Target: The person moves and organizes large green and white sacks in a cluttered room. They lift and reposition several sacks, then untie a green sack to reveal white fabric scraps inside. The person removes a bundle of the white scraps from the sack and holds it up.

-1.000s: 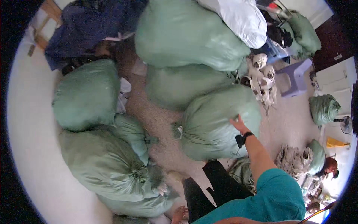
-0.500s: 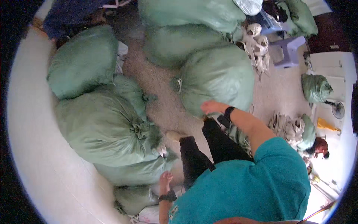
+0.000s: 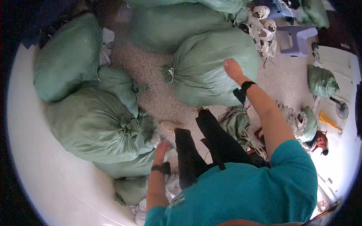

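My right hand [image 3: 232,68] hangs over a large, full green woven sack [image 3: 211,84], its fingers curled in and nothing visible in them. I cannot tell if it touches the sack, whose neck is tied with white cord at its left end. My left hand [image 3: 162,150] is smeared by motion beside another bulging green sack [image 3: 88,128], close to its knotted neck. How its fingers stand is hidden by the blur. Both wrists wear dark bands. Between the two sacks my legs [image 3: 190,154] stand on the speckled floor.
More full sacks lie ahead [image 3: 169,28] and at the left [image 3: 69,60] along a white wall [image 3: 24,120]. Pale shoes [image 3: 266,35] lie in a pile by a lilac stool [image 3: 299,41]. A crumpled green sack [image 3: 237,122] lies near my legs. A fan [image 3: 342,109] stands far right.
My right hand has moved forward and right, from the tied sack's near edge to over its middle. My left hand has risen forward. The view has shifted, with the sacks lower-placed things sliding left and up.
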Available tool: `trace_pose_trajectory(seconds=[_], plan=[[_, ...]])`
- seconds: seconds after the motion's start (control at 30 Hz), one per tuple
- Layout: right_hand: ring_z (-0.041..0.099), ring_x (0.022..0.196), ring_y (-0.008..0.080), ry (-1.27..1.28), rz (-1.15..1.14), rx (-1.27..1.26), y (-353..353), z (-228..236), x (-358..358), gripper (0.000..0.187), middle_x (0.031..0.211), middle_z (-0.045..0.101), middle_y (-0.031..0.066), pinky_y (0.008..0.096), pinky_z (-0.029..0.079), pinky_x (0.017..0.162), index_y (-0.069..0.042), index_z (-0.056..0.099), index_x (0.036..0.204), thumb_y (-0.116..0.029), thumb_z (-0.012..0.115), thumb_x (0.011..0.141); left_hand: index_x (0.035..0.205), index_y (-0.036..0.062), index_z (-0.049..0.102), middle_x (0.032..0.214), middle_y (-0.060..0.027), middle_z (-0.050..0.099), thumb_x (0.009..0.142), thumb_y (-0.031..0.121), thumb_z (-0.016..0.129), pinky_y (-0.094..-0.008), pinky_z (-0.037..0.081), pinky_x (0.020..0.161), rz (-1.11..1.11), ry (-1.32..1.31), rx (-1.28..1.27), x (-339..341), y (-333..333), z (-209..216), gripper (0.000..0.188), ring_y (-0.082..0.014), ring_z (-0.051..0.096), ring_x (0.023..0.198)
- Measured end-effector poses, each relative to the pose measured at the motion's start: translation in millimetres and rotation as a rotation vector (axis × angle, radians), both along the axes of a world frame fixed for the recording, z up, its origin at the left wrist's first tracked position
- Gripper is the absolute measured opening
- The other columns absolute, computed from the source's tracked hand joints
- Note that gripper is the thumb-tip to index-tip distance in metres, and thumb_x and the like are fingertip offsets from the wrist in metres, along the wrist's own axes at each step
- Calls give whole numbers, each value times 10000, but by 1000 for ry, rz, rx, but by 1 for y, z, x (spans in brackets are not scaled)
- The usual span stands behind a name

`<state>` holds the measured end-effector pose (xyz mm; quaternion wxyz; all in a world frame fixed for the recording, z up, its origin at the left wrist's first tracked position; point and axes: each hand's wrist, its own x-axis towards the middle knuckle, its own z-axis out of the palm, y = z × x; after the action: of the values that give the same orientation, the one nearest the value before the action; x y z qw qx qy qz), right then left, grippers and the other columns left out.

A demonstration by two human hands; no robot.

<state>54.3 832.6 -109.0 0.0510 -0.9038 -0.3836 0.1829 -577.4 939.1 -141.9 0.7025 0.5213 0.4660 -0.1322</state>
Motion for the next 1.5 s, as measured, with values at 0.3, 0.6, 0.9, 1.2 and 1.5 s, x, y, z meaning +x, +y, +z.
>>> trace_pose_trajectory(seconds=[0.3, 0.6, 0.9, 1.2, 1.5], plan=[[507, 1023, 350, -124, 300, -167, 48, 5, 62, 431, 1042, 522, 157, 447, 467, 840, -46, 522, 1048, -156, 707, 675, 1089, -6, 561, 996, -168, 623, 937, 156, 437, -391, 470, 803, -295, -72, 545, 222, 57, -103, 254, -322, 593, 917], [424, 1160, 388, 10, 267, 14, 42, -2, 26, 591, 1256, 440, 183, 462, 355, 1015, 2, 467, 1168, -151, 737, 666, 1241, -34, 501, 1225, -154, 549, 987, 394, 361, -370, 406, 951, 465, 53, -174, 322, 68, -161, 517, -256, 531, 1101], [360, 1299, 370, -9, 552, 168, 129, -33, -7, 523, 1379, 414, 182, 478, 255, 1109, -1, 475, 1250, -112, 584, 751, 1226, 67, 545, 1138, -51, 603, 966, 381, 353, -313, 430, 870, 218, 130, -258, 295, 81, -219, 450, -179, 554, 995], [527, 1080, 346, -91, 545, -164, 186, -45, 22, 353, 1069, 618, 180, 457, 392, 921, -19, 604, 1003, -345, 522, 895, 1291, 40, 498, 1229, -88, 557, 971, 434, 383, -334, 408, 927, 655, -49, -447, 284, 55, -271, 520, -216, 531, 1075], [586, 544, 380, -16, 435, -254, 161, -11, 14, 666, 547, 575, 181, 457, 484, 570, -28, 627, 575, -589, 429, 876, 1314, 12, 475, 1268, -100, 542, 964, 429, 441, -324, 377, 981, 451, -73, -409, 298, 49, -160, 546, -224, 505, 1147]])
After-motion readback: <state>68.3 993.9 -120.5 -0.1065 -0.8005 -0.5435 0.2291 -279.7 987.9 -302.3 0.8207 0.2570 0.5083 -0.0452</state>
